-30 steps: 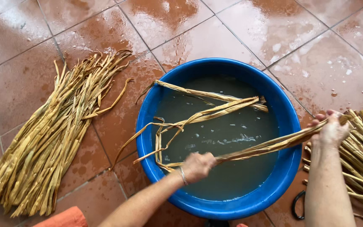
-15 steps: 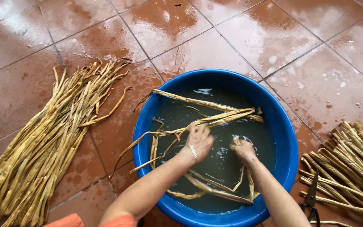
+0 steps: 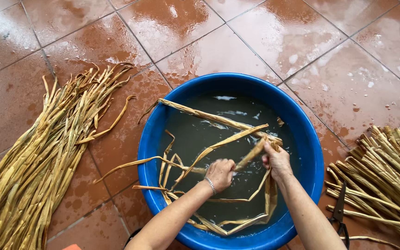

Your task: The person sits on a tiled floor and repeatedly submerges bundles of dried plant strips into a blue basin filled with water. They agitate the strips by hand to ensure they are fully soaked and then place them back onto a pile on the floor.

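— Hand by hand, head view: what do you hold?
— Left hand (image 3: 219, 173) and right hand (image 3: 277, 159) both grip one wet strip (image 3: 251, 156) over the blue basin (image 3: 151, 139).
— How far?
— I judge midway: some strips soak, a dry bundle (image 3: 385, 176) waits, another pile (image 3: 47, 153) lies on the floor.

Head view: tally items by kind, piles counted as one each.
Blue basin: 1
Dried-strip piles on the floor: 2, left pile, right pile
Scissors: 1
Hands in the basin: 2, left hand, right hand
Total: 6
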